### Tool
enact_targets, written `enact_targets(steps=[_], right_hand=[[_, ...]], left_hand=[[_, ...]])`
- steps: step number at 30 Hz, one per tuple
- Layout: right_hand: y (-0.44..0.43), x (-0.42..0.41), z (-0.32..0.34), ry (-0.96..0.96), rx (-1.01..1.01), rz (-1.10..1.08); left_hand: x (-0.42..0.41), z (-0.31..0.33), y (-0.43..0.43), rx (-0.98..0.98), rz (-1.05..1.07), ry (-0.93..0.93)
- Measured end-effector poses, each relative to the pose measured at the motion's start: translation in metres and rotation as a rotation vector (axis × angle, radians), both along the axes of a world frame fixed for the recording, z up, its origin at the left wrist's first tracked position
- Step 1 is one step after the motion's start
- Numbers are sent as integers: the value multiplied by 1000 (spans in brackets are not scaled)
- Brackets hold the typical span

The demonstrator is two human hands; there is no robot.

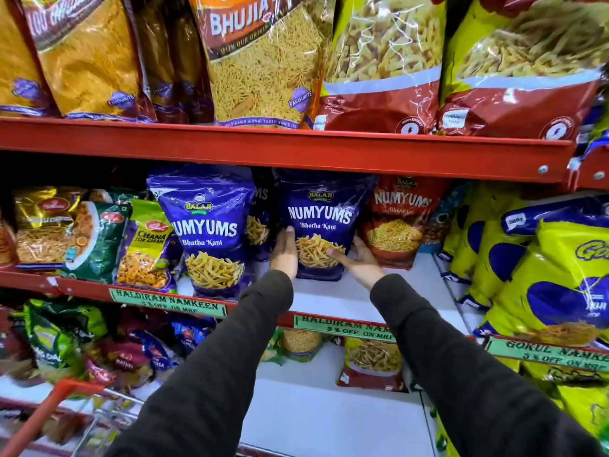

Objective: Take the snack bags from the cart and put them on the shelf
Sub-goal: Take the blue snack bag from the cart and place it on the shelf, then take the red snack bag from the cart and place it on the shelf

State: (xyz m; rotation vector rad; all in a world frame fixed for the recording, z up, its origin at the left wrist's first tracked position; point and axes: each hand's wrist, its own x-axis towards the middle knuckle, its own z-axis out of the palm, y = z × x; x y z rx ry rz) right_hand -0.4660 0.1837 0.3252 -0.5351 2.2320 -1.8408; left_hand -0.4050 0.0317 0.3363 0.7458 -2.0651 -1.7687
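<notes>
A blue Numyums snack bag stands upright on the white middle shelf, well back from the front edge. My left hand is flat against the bag's left side. My right hand presses its lower right corner, thumb across the front. Both arms reach in under the red shelf beam. A second blue Numyums bag stands to the left, nearer the front. A red Numyums bag stands just right of the held bag. The cart, with a red handle, shows at bottom left.
Large Bhujia bags and red-and-yellow stick snack bags fill the top shelf. Yellow-and-blue bags crowd the right section. Green and gold packets stand at left. The lower shelf holds small packets, and green price labels line the shelf edges.
</notes>
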Motion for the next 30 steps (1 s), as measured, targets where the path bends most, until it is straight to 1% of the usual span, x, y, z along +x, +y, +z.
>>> enact_targets(steps=[2, 5, 9, 12, 17, 20, 23, 25, 27, 30], right_hand=[[0, 6, -4, 34, 4, -18], [8, 22, -7, 59, 3, -41], [15, 42, -13, 128, -23, -28], [18, 61, -20, 147, -37, -43], [20, 86, -23, 183, -5, -63], [19, 94, -21, 194, 29, -72], [20, 97, -17, 170, 68, -64], [21, 100, -16, 150, 92, -63], [23, 107, -19, 165, 127, -115], [35, 127, -31, 259, 92, -289]], left_hand=[[5, -7, 1, -66, -11, 31], [17, -13, 1, -79, -29, 77], [39, -20, 2, -168, 21, 140], [57, -29, 5, -184, 45, 195], [81, -33, 6, -224, 68, 196], [87, -30, 7, -235, 57, 159], [90, -26, 8, -243, 41, 143], [94, -28, 12, -230, 79, 163], [103, -36, 19, -227, 159, 203], [123, -53, 33, -337, 253, 354]])
